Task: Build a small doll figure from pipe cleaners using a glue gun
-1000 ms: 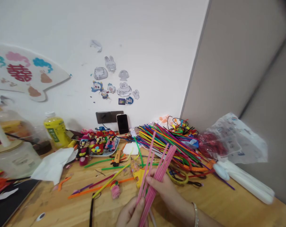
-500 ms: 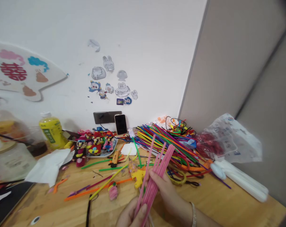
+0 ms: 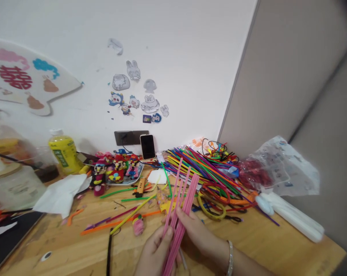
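Our left hand (image 3: pixel 154 255) and right hand (image 3: pixel 198 230) sit at 6 o'clock in view, both closed on a bundle of pink pipe cleaners (image 3: pixel 187 203). Its long axis runs from 6 o'clock up toward 1 o'clock, with the upper ends fanning slightly. The left hand pinches the lower stretch, nearer the bottom ends, while the right hand's fingers curl against the middle from the 3 o'clock side. Beyond the upper ends, a heap of coloured pipe cleaners (image 3: pixel 208 172) lies on the wooden table (image 3: pixel 282 249).

Fuzzy pink chenille stems (image 3: pixel 190 199); smooth wood tabletop (image 3: pixel 277 249); glossy plastic bottle (image 3: pixel 64 151).
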